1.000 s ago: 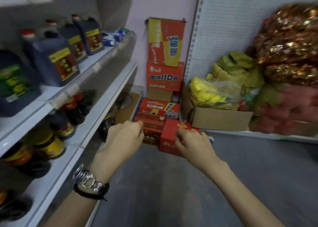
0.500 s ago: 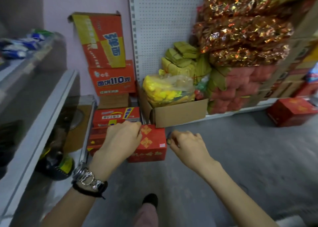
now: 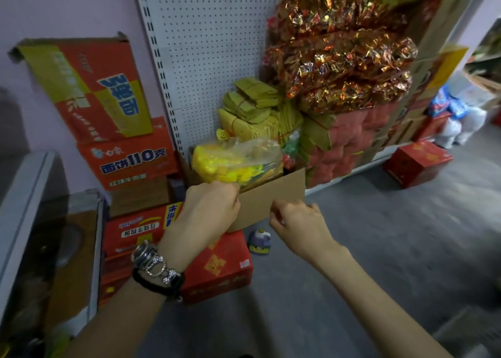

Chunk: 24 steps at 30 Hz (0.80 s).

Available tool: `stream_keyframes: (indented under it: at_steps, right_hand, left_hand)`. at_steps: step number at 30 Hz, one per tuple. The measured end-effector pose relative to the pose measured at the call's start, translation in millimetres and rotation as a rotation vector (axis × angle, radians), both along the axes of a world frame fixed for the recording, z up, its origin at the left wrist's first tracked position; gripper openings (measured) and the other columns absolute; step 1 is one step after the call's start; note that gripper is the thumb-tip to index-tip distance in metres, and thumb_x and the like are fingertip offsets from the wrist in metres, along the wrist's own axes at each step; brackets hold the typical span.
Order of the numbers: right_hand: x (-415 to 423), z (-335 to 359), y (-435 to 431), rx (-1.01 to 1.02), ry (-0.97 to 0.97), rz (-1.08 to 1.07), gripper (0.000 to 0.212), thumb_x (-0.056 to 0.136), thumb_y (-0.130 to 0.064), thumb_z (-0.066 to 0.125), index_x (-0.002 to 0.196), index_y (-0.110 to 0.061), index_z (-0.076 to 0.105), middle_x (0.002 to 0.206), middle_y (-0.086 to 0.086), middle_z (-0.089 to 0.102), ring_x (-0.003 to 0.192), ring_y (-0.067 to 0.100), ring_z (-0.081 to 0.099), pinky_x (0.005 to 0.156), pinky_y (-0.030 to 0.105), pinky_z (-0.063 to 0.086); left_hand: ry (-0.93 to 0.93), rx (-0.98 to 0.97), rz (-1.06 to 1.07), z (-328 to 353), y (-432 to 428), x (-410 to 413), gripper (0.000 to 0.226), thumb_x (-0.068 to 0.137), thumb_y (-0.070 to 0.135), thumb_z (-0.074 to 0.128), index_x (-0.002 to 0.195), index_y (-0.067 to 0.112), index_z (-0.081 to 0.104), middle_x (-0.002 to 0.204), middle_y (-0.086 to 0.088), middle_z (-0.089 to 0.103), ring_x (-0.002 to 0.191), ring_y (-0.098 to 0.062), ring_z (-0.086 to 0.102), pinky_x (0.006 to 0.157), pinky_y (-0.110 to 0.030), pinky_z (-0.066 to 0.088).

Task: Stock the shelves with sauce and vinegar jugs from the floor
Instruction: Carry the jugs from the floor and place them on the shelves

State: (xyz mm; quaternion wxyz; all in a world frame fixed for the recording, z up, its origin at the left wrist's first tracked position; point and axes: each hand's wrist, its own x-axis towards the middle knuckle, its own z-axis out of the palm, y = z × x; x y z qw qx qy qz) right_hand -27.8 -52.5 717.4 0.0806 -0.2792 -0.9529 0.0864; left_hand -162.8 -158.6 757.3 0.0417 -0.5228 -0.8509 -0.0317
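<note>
At the left edge of the frame runs a smooth grey metal shelf (image 3: 19, 216), with a flat brown sheet of cardboard (image 3: 67, 252) lying below its lip. Right of it, against the pink wall, printed cardboard boxes are stacked: a tall orange-and-yellow box (image 3: 89, 86) with a torn top flap leans on an orange box (image 3: 130, 159). Low in the frame sit two glossy red boxes (image 3: 135, 230); the nearer one (image 3: 219, 268) stands on the floor.

The left hand (image 3: 208, 211), with a beaded metal bracelet (image 3: 154, 265) and a black band at the wrist, hangs at centre frame in front of a plain brown box (image 3: 273, 197). Its fingers are folded under into a fist, and nothing shows in them. A crinkled clear plastic bag (image 3: 238, 159) of yellow pieces bulges out of that box. Behind it rises a white perforated metal panel (image 3: 211, 59).

Between the two hands a small, squat pale jug (image 3: 259, 242) with a white cap stands upright on the rough grey concrete floor (image 3: 379, 262), just beside the nearer red box. It is blurred.

The right hand (image 3: 295, 222) hangs right of centre, fingers curled in and thumb against the forefinger, holding nothing.

Further right, bundles of yellow paper (image 3: 257, 108) sit under shiny, crumpled red-gold foil packs (image 3: 339, 48), and another red box (image 3: 414, 162) stands on the floor.
</note>
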Motion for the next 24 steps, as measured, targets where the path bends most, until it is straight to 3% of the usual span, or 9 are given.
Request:
stream_keyframes:
  at_steps: [6,11,21,24]
  right_hand:
    - [-17,-14,31,-0.022,-0.033,-0.074,0.015,0.096,-0.026,0.039,0.091,-0.017,0.048,0.091,0.008,0.061,0.093,0.029,0.053,0.081,0.035,0.033]
    - [-24,-20,69,-0.04,-0.064,-0.116,0.017,0.096,-0.025,0.039,0.092,-0.013,0.051,0.092,0.008,0.062,0.091,0.03,0.054,0.08,0.035,0.034]
    - [-51,-19,172,-0.013,-0.067,-0.017,0.013,0.096,-0.025,0.039,0.085,-0.019,0.04,0.086,0.007,0.058,0.094,0.03,0.053,0.087,0.036,0.031]
    - [-53,-23,216,-0.02,-0.094,0.037,0.012,0.096,-0.025,0.04,0.087,-0.018,0.043,0.09,0.007,0.06,0.093,0.03,0.053,0.085,0.036,0.032]
  left_hand:
    - [-0.019,-0.045,-0.077,-12,42,-25,0.02,0.099,0.025,0.036,0.094,0.019,0.054,0.074,0.003,0.051,0.076,-0.024,0.059,0.056,-0.028,0.037]
    - [-0.056,-0.07,-0.09,-19,82,-38,0.019,0.098,0.025,0.037,0.097,0.018,0.055,0.09,-0.002,0.061,0.084,-0.025,0.06,0.061,-0.029,0.04]
    - [-0.055,-0.107,-0.012,-41,171,-61,0.021,0.1,0.027,0.036,0.092,0.019,0.054,0.073,0.003,0.051,0.065,-0.019,0.052,0.047,-0.026,0.033]
    - [-0.082,-0.113,0.038,-49,209,-62,0.02,0.1,0.026,0.037,0.092,0.019,0.054,0.073,0.004,0.05,0.07,-0.017,0.054,0.044,-0.025,0.029]
